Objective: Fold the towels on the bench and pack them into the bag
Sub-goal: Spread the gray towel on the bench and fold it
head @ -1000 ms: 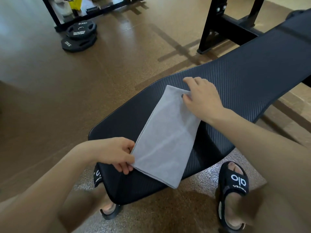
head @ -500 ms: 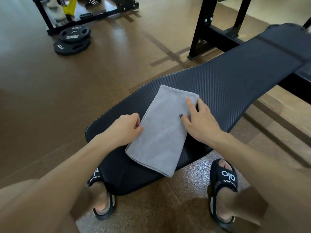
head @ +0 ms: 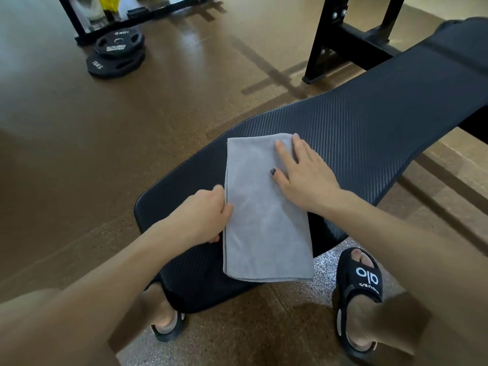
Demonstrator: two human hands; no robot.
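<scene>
Left hand [head: 204, 215] grips folded towel [head: 264, 215] (grey), right hand [head: 303, 175] flat atop

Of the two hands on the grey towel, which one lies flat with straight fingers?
The right hand: its fingers lie straight on the folded grey towel, while the left hand curls around the towel's left edge.

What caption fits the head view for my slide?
Left hand grips the folded grey towel's edge while the right hand presses it flat on the black bench.

We see soft, even daylight glinting off the far floor [head: 184, 62], faint shadows under the bench [head: 369, 122], wide-angle bending at the edges, and near forearms slightly blurred.
</scene>
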